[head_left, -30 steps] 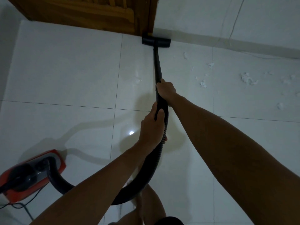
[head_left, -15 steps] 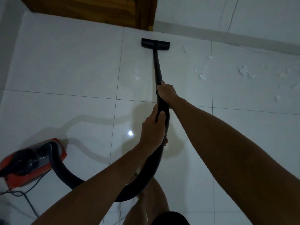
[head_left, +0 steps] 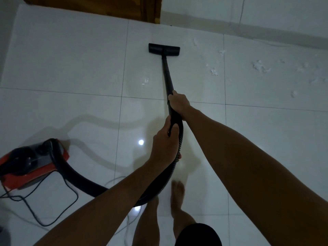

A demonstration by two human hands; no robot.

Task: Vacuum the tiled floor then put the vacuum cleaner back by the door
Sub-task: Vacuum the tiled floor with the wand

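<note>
A black vacuum wand [head_left: 166, 71] runs forward to a flat black floor head [head_left: 164, 49] resting on the white tiled floor [head_left: 71, 68]. My right hand [head_left: 178, 102] grips the wand high up. Just behind it, my left hand [head_left: 166, 141] grips the handle where the ribbed black hose [head_left: 79, 180] begins. The hose curves back left to the red and black vacuum cleaner body [head_left: 30, 164] on the floor at my left. The wooden door [head_left: 99, 7] stands at the top, beyond the floor head.
White scraps of litter [head_left: 259, 66] lie scattered on the tiles at the upper right, near the wall [head_left: 266, 13]. A black power cord [head_left: 53, 206] loops on the floor beside the vacuum body. My bare feet [head_left: 177, 192] stand below the hose.
The floor head has been pulled back from the door's base towards me across the tile. Both hands kept their grip. The vacuum body and its cord show more at the left.
</note>
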